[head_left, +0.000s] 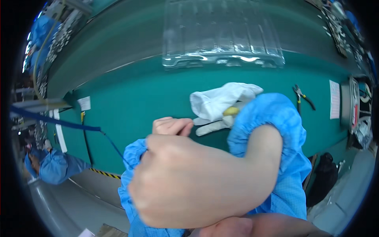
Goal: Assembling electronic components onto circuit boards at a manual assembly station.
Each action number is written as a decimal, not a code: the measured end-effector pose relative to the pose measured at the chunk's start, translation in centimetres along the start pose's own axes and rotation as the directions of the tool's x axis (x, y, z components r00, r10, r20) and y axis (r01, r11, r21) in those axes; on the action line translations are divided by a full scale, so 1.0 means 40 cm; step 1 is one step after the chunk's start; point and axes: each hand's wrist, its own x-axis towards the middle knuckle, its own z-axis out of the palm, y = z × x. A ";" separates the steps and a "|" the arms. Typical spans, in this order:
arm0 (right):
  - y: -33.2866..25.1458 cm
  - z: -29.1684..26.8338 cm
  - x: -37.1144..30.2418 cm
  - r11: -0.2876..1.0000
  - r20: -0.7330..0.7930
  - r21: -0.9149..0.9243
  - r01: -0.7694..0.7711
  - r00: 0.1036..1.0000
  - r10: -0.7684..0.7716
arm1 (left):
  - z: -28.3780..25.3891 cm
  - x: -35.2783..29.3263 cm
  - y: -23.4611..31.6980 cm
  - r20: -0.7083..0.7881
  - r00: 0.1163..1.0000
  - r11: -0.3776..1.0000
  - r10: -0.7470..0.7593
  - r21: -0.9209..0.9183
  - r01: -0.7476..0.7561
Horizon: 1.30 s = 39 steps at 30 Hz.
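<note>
My right hand (189,177) fills the foreground, its bare back turned up and the wrist bent leftward out of a blue elastic cuff. Its fingers fold under, out of sight. Beyond it my left hand (171,126) shows with fingers curled in; whether anything lies inside them is hidden. A blue cord (111,143) runs to the left sleeve (134,154). On the green mat (138,94), a pair of crumpled white gloves (219,103) lies just past my hands, a yellowish patch (231,111) among the folds. Neither hand visibly touches the gloves.
A clear ribbed plastic tray (223,57) sits at the far side. Diagonal cutters (302,96) with yellow-black handles lie right, near a printed sheet (334,98) and a bin of items (351,106). At left, another person's blue sleeve (59,166) reaches in beside the bench.
</note>
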 end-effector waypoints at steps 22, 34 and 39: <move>0.003 -0.006 0.020 0.970 0.044 -0.202 0.136 0.991 -0.129 | -0.009 -0.009 0.017 -0.298 0.955 0.998 -0.006 -0.054 -0.011; 0.077 0.129 0.054 0.966 0.317 -0.254 0.057 0.948 0.027 | 0.009 -0.059 -0.030 -0.140 0.987 0.983 -0.075 -0.175 0.050; 0.083 0.125 0.054 0.965 0.351 -0.255 0.062 0.936 0.033 | 0.031 -0.061 -0.037 -0.188 0.981 0.990 -0.050 -0.138 0.024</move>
